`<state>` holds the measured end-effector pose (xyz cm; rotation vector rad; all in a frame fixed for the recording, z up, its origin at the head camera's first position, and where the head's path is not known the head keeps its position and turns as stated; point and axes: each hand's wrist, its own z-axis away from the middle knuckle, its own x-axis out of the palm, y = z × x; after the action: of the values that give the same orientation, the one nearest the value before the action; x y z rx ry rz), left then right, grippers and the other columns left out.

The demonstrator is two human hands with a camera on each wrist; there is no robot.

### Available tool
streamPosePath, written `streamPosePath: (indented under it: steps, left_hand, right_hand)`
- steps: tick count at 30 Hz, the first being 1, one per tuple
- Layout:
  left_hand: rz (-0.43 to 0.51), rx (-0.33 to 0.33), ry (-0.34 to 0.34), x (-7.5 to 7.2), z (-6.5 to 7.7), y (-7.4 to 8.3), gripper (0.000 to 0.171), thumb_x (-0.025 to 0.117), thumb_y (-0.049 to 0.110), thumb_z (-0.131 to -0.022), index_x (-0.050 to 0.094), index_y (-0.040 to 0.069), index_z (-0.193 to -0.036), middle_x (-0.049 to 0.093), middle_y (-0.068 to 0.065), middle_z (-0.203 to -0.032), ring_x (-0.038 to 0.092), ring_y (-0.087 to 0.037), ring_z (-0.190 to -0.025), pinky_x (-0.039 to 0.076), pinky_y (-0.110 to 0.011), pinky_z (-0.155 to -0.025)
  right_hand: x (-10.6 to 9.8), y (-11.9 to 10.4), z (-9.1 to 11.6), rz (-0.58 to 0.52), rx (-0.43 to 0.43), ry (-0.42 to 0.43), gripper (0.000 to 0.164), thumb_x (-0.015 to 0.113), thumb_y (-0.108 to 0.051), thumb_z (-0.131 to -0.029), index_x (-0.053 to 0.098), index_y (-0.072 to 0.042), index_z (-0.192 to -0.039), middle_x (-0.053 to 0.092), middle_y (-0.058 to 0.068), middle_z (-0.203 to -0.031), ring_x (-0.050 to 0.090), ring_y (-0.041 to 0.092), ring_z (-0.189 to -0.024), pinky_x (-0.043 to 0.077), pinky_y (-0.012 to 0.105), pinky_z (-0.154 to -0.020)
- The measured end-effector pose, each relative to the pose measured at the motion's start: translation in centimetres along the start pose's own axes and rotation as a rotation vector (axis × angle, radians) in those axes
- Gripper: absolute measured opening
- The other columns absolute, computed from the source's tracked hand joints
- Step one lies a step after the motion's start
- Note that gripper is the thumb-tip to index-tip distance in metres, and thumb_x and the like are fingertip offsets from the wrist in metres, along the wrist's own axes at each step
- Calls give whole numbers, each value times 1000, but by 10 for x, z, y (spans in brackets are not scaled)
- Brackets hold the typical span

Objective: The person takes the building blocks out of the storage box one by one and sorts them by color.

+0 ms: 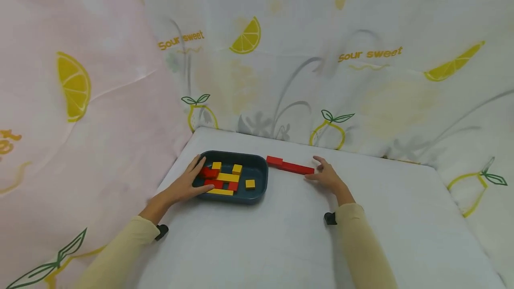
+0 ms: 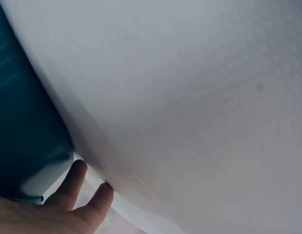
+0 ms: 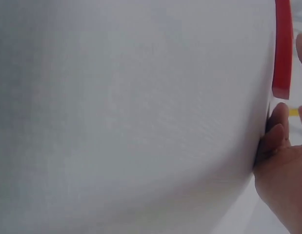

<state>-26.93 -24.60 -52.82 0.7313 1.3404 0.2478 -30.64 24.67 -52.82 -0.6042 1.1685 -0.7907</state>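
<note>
A dark blue-green tray [image 1: 259,193] holds several red and yellow blocks. My left hand [image 1: 185,187] lies at the tray's left end with spread fingers reaching over its rim, close to a red block [image 1: 209,173] inside. The left wrist view shows two of its fingertips [image 2: 104,192] beside the tray's outer wall. Right of the tray, a long red block [image 1: 297,168] runs in line with a shorter red block [image 1: 275,161]. Thumb and fingers of my right hand [image 1: 328,178] stand apart at the long block's right end; whether they touch it I cannot tell.
Inside the tray, a yellow cube [image 1: 250,184] sits apart on the right, and yellow bars [image 1: 228,177] lie among red blocks. A white cloth covers the table [image 1: 281,244]. Lemon-printed curtains [image 1: 281,79] rise behind and on the left.
</note>
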Motion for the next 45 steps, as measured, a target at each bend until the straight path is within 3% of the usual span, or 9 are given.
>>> streamPosePath:
  steps: [5,9,12,18,22,26,29,36,45]
  left_hand:
    - [26,24,13,2,-9,7,108,68,60,-84,5,20,-161,-6,-11,-167,17,-42,-148,25,-70,-112]
    - [41,51,-13,6,-16,11,108,68,63,-83,5,22,-161,-7,-10,-167,15,-42,-149,25,-69,-113]
    - [20,43,-12,4,-15,10,109,69,62,-82,7,21,-161,-6,-11,-167,16,-42,-148,26,-69,-112]
    - [5,22,12,-8,-9,8,109,72,60,-81,8,21,-161,-5,-11,-167,18,-42,-148,27,-69,-111]
    - [18,28,18,-13,-13,11,109,71,62,-81,7,21,-161,-6,-10,-167,16,-42,-149,25,-69,-113]
    - [10,40,11,-13,-18,13,111,71,62,-81,6,19,-161,-7,-11,-167,16,-43,-149,25,-69,-112]
    - [11,72,2,-10,-23,16,112,70,62,-81,6,17,-161,-8,-13,-167,16,-45,-149,26,-70,-111]
    - [48,134,10,-7,-26,19,110,72,58,-82,7,15,-160,-6,-14,-167,14,-44,-150,26,-68,-113]
    - [73,54,0,3,9,3,108,73,56,-83,9,17,-160,-6,-13,-167,13,-44,-150,27,-70,-111]
  right_hand:
    - [-18,-4,-2,50,7,-35,107,80,-29,-82,6,-21,-159,31,27,-148,37,42,-132,34,61,-111]
    - [-31,-19,9,150,-49,31,101,79,-18,-82,12,-16,-157,24,30,-145,40,44,-128,43,58,-103]
    - [-26,-43,17,181,-165,95,90,78,-14,-82,23,-11,-153,31,30,-139,48,40,-117,51,49,-92]
    - [32,-107,36,159,-473,54,62,78,-12,-84,49,-4,-138,56,26,-119,60,25,-88,53,32,-76]
    - [83,-139,47,156,-655,-68,50,78,-10,-83,58,-3,-129,60,21,-110,59,14,-76,52,25,-70]
    - [127,-163,52,152,-784,-125,43,77,-11,-85,61,-1,-124,62,19,-111,59,10,-76,53,21,-71]
    - [148,-176,50,153,-804,-109,40,76,-10,-86,63,0,-123,63,17,-113,61,13,-80,54,21,-72]
    - [186,-184,25,126,-667,14,37,77,-10,-86,66,-2,-120,62,13,-109,56,11,-70,50,18,-59]
    - [235,-179,26,271,-717,-85,46,77,-18,-87,63,-9,-130,58,8,-122,61,12,-92,54,21,-81]
